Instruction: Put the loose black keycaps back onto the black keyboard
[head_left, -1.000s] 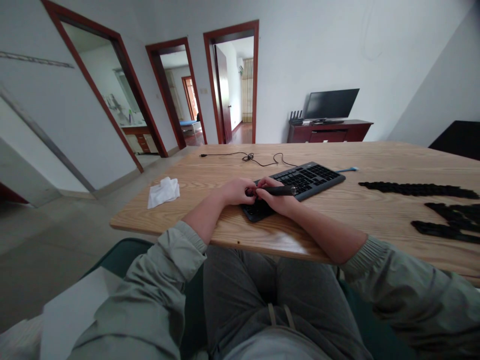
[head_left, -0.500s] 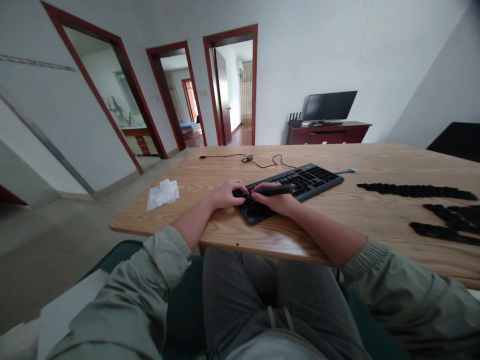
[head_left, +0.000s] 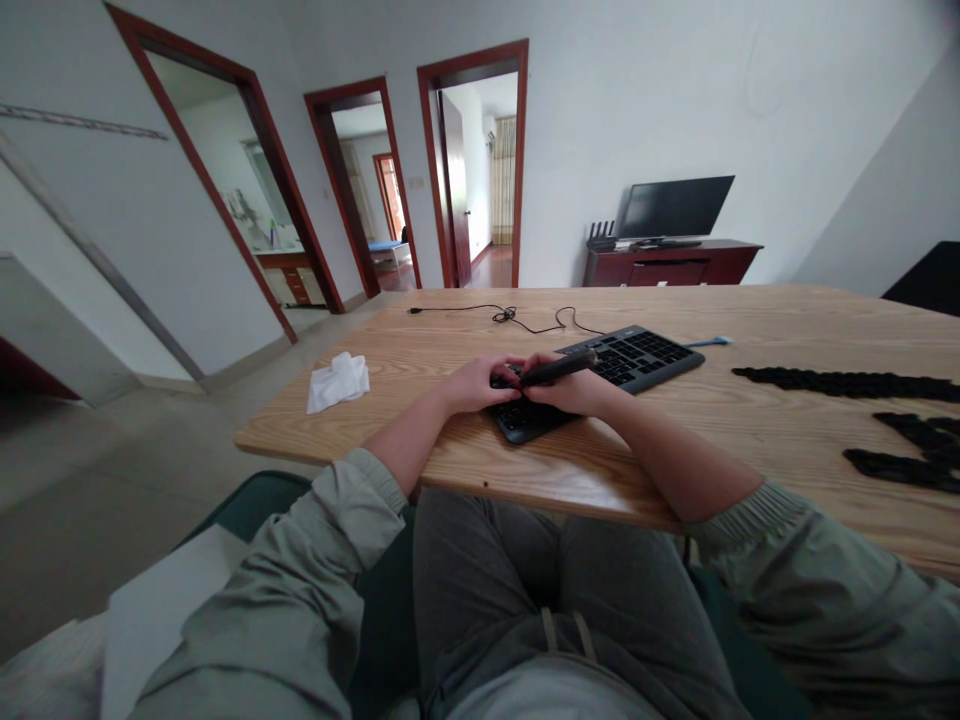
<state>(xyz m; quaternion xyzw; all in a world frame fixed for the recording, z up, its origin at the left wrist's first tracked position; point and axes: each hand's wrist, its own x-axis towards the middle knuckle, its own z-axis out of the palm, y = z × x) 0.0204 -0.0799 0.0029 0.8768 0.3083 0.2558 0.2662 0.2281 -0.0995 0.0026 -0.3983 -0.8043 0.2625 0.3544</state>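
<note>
1. At the centre of the frame, the black keyboard lies slantwise on the wooden bench, its near end toward lower centre and its far end to the right.
2. The right hand is closed around a black stick-like tool, whose thick end points up and to the right.
3. The left hand sits just left of it over the keyboard's near end, fingers bent; whether it grips anything I cannot tell.
4. The fingertips of both hands nearly meet, and they hide the tool's tip.
5. Above the hands, a thin black cable loops across the bench.
6. A blue strip-like item lies just beyond the keyboard's right end.
7. Left of centre, a crumpled white tissue rests near the bench's edge.
8. At the right of the frame, a long black strip lies above other dark pieces.
</note>
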